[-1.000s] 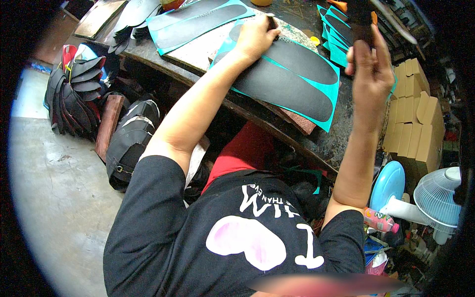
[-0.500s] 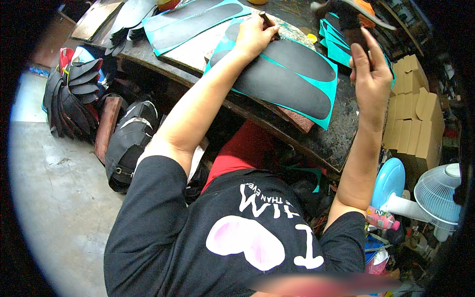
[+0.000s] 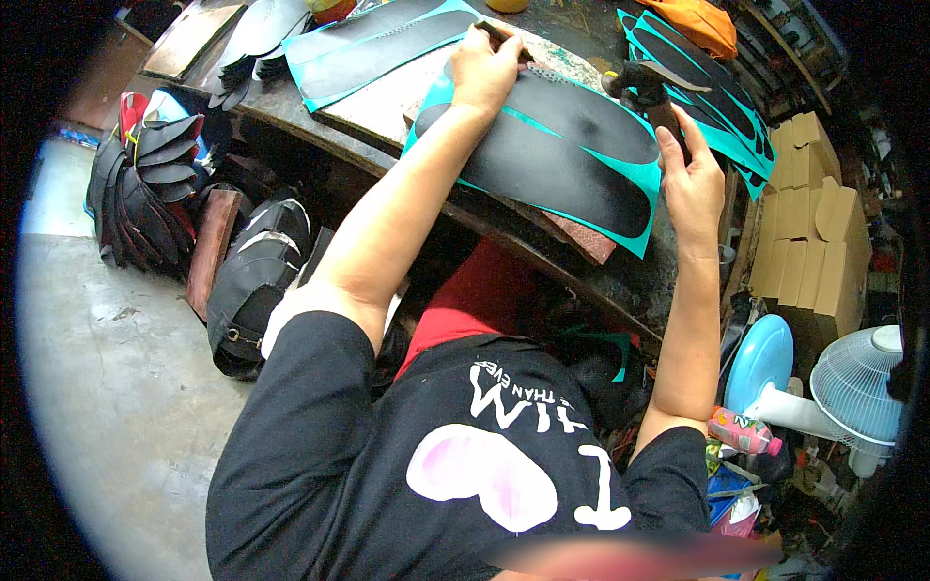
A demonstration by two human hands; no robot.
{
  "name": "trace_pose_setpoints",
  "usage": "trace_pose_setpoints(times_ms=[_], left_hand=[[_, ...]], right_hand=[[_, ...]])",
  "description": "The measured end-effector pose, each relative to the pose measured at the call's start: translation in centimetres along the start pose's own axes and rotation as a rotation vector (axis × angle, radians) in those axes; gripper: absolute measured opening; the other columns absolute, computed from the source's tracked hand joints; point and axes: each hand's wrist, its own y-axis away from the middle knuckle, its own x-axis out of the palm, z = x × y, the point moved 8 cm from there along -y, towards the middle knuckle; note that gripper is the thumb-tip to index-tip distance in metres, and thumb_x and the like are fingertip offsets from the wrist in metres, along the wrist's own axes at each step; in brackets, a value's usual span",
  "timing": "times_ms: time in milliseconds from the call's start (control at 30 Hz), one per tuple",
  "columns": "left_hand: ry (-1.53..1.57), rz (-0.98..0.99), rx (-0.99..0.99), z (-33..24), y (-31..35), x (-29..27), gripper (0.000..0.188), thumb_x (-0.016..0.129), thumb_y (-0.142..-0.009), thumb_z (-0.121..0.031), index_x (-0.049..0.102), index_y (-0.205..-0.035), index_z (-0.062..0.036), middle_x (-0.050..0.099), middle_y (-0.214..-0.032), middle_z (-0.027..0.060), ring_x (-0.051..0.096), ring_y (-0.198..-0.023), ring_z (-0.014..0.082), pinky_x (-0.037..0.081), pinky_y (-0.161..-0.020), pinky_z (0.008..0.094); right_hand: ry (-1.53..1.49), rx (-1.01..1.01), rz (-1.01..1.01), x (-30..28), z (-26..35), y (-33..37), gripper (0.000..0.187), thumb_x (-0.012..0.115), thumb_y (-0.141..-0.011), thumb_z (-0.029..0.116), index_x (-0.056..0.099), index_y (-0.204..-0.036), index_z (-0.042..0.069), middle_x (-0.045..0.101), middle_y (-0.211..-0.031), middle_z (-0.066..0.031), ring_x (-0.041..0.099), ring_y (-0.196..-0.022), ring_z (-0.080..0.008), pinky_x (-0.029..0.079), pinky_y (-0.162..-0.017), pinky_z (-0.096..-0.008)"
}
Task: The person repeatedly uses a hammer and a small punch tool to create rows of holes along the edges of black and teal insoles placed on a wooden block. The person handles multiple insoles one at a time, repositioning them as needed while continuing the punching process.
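Note:
My left hand [image 3: 487, 73] is closed around a short dark punch-like tool [image 3: 497, 36], tilted over the far end of a turquoise sheet [image 3: 635, 229]. On that sheet lie black sole-shaped pieces [image 3: 552, 174]; the farther one carries a row of small holes near my left fingers. My right hand [image 3: 695, 184] grips the dark handle of a hammer [image 3: 668, 114]. The hammer's head, with a curved metal end, hangs above the right end of the sheet, apart from the punch. The punch's tip is too small to make out.
Another turquoise sheet with black soles [image 3: 378, 48] lies to the left, and more sheets [image 3: 712, 87] are stacked at the right by an orange cloth [image 3: 693, 24]. A bundle of black pieces [image 3: 145, 184] stands beside the bench. Cardboard boxes [image 3: 809, 232] and a fan [image 3: 857, 387] are at the right.
My right hand has brought the hammer down and to the left, toward the sheet. My left hand has shifted slightly, and the punch now leans over more.

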Motion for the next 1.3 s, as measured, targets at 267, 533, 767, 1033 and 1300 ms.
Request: trace_pose_setpoints(times_ms=[267, 533, 767, 1033, 1300], left_hand=[[-0.293, 0.149, 0.061, -0.9, 0.8, 1.4, 0.019, 0.072, -0.083, -0.02, 0.068, -0.09, -0.0024, 0.073, -0.083, 0.0134, 0.072, -0.077, 0.0256, 0.055, -0.074, 0.0362], [-0.642, 0.245, 0.375, -3.8, 1.6, 2.7, 0.022, 0.072, -0.085, -0.023, 0.067, -0.094, -0.0036, 0.071, -0.085, 0.0148, 0.071, -0.079, 0.0287, 0.056, -0.074, 0.0385], [-0.7, 0.204, 0.513, -4.7, 2.7, 3.6, 0.023, 0.07, -0.085, -0.018, 0.062, -0.102, -0.0048, 0.068, -0.086, 0.02, 0.068, -0.08, 0.037, 0.055, -0.073, 0.0448], [-0.167, -0.075, 0.046, -1.2, -1.9, -6.3, 0.015, 0.071, -0.086, -0.012, 0.067, -0.094, 0.0005, 0.072, -0.086, 0.0092, 0.068, -0.08, 0.0162, 0.052, -0.077, 0.0285], [0.053, 0.037, -0.04, -2.0, -1.4, -7.2, 0.013, 0.07, -0.087, -0.007, 0.064, -0.097, -0.0006, 0.072, -0.089, 0.0085, 0.067, -0.084, 0.014, 0.052, -0.081, 0.0276]], right_hand=[[-0.076, -0.032, 0.007, -0.3, 1.7, -0.5, 0.042, 0.065, -0.095, 0.041, 0.064, -0.131, 0.019, 0.074, -0.102, -0.0131, 0.072, -0.089, -0.0233, 0.053, -0.079, -0.0338], [-0.444, -0.35, -0.166, -5.2, 8.2, 0.0, 0.039, 0.065, -0.098, 0.019, 0.06, -0.135, 0.011, 0.064, -0.077, -0.0004, 0.052, -0.062, -0.0026, 0.042, -0.054, -0.0186], [0.032, -0.033, -0.006, 1.4, 1.3, -0.3, 0.041, 0.061, -0.095, 0.045, 0.063, -0.13, 0.024, 0.071, -0.101, -0.0191, 0.069, -0.094, -0.0376, 0.054, -0.077, -0.0408], [-0.311, 0.324, -0.088, -2.7, -10.2, 4.9, 0.035, 0.061, -0.099, 0.032, 0.062, -0.115, 0.001, 0.056, -0.07, 0.001, 0.049, -0.054, -0.0052, 0.04, -0.048, -0.0216], [-0.656, 0.523, 0.04, -1.6, -8.9, 9.4, 0.025, 0.056, -0.103, 0.028, 0.06, -0.111, 0.005, 0.06, -0.077, -0.0012, 0.052, -0.059, -0.0067, 0.043, -0.051, -0.0212]])
